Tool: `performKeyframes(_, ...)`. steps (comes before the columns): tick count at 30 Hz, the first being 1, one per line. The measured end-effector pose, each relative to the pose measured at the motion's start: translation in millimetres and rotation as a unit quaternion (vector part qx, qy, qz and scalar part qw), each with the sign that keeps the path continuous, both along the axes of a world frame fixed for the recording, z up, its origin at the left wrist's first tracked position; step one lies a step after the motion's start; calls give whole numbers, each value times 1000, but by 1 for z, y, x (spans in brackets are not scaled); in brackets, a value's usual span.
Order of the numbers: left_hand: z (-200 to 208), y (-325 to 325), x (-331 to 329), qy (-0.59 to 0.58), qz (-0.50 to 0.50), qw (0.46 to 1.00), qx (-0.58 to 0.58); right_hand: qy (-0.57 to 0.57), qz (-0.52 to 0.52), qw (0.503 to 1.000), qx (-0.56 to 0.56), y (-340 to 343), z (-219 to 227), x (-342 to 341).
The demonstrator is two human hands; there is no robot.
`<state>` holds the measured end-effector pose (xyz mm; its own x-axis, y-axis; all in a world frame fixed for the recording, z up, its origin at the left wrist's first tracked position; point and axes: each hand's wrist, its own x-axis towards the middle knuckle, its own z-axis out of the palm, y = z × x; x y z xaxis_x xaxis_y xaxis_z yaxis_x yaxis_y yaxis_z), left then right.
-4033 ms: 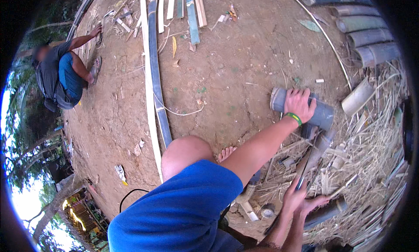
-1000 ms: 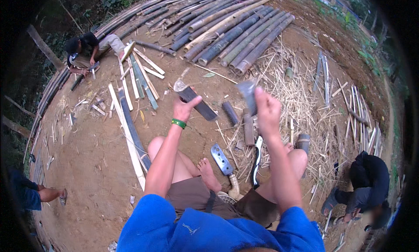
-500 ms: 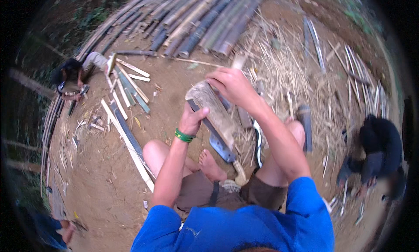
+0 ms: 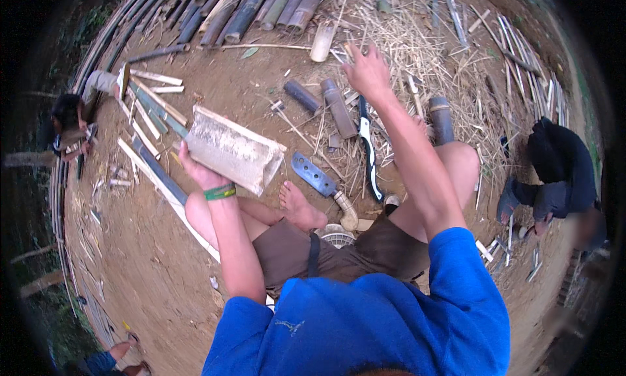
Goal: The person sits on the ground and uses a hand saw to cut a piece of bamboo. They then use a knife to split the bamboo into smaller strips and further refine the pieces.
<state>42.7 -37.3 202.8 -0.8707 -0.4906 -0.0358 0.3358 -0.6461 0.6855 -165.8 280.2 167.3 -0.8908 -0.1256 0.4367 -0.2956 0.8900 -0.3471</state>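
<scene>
my left hand clamps the split bamboo half (hollow up), right hand spread empty; i'd steady it before reaching for the cleaver.

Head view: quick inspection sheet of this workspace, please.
Surface: bare dirt ground, straw litter at the upper right.
Job's things: split bamboo half-section, pale inside facing up.
Clutter: cleaver, curved knife, short bamboo pieces, split slats.
Grips: left hand holds the half-section; right hand open, reaching over the straw.
Cables: nothing seen.
Surroundings: stacked bamboo poles; other people crouch at the left and right.
</scene>
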Motion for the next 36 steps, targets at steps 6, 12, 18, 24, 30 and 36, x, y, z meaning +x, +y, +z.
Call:
performKeyframes(6, -78, -12, -33, -140, 85, 983, 80, -461, 155, 867, 107, 24, -247, 137)
performKeyframes(12, -167, -19, -62, -263, 212, 930, -148, -552, -32, 824, 125, -4, -311, 284)
performKeyframes(18, -180, 8, -62, -244, 184, 826, -475, -619, 79, 779, -59, 10, -267, 241)
performKeyframes(24, -180, 58, -60, -237, 256, 793, -499, -575, 31, 765, -290, 13, -186, 181)
performKeyframes(30, -225, 52, -16, -285, 155, 736, -594, -385, 18, 882, -271, -12, -131, 170)
performKeyframes(36, -217, 57, 5, -303, 65, 727, -613, -380, 100, 838, -378, -47, -130, 191)
